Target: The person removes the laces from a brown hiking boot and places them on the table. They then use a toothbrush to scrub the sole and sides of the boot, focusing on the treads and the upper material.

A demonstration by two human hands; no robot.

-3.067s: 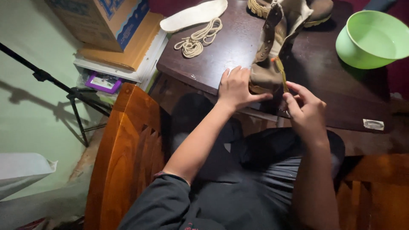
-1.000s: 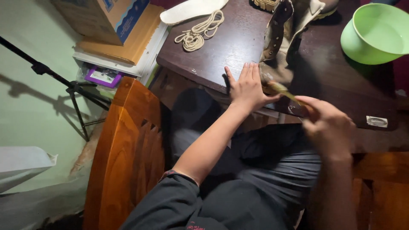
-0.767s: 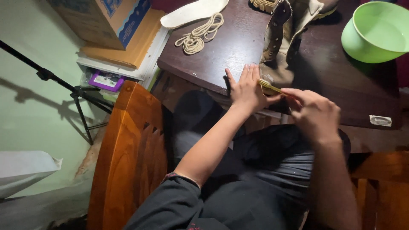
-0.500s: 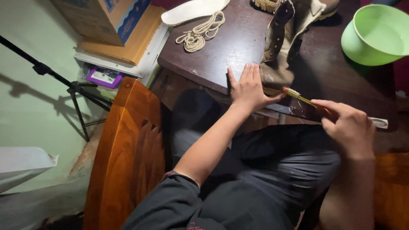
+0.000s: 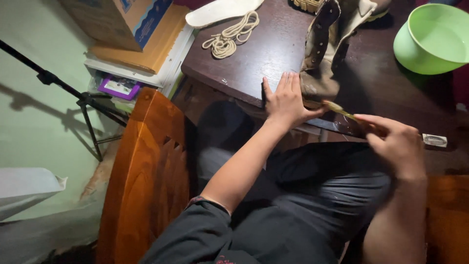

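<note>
A tan lace-up boot (image 5: 326, 54) lies on the dark wooden table (image 5: 264, 54), its toe end at the near edge. My left hand (image 5: 286, 100) rests flat on the table edge and presses against the boot's toe. My right hand (image 5: 395, 142) is closed on a small brush (image 5: 342, 110) with a yellowish handle, whose bristle end touches the boot's toe. A loose insole (image 5: 222, 8) and a coiled beige lace (image 5: 230, 39) lie at the table's far left.
A green plastic bowl (image 5: 432, 40) stands at the table's right. A second boot (image 5: 312, 4) sits at the far edge. A wooden chair back (image 5: 149, 166) is left of my lap. Cardboard boxes (image 5: 129, 22) and a black tripod (image 5: 73, 95) stand at left.
My right hand has gone back and forth with the brush along the boot's toe, out to the right and back in. My left hand has stayed on the boot.
</note>
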